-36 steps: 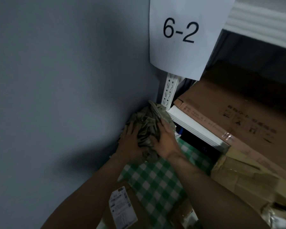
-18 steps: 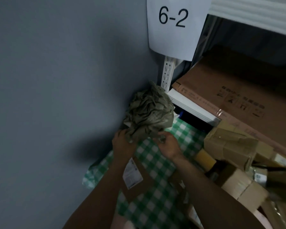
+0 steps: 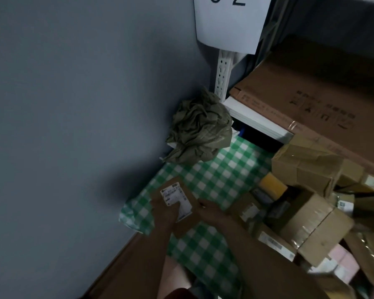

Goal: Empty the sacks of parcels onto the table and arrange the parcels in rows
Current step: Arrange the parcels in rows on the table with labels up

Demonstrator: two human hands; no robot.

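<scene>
Both hands are on one flat brown cardboard parcel with a white shipping label (image 3: 177,203), lying on the green-and-white checked tablecloth (image 3: 214,182) near the table's left edge. The left hand (image 3: 165,213) lies over the label's lower part, fingers bent onto it; the right hand (image 3: 209,212) grips the parcel's right edge. Back in the corner, a crumpled olive-green woven sack (image 3: 200,130) sits bunched against the grey wall (image 3: 84,104), well apart from the hands. To the right, a jumble of taped brown cardboard boxes (image 3: 311,214) crowds the cloth, a yellow padded packet (image 3: 272,183) among them. Above, a large flat cardboard carton (image 3: 307,104) rests on a white shelf (image 3: 257,119), with a white paper sign (image 3: 229,24) hanging on the upright.
</scene>
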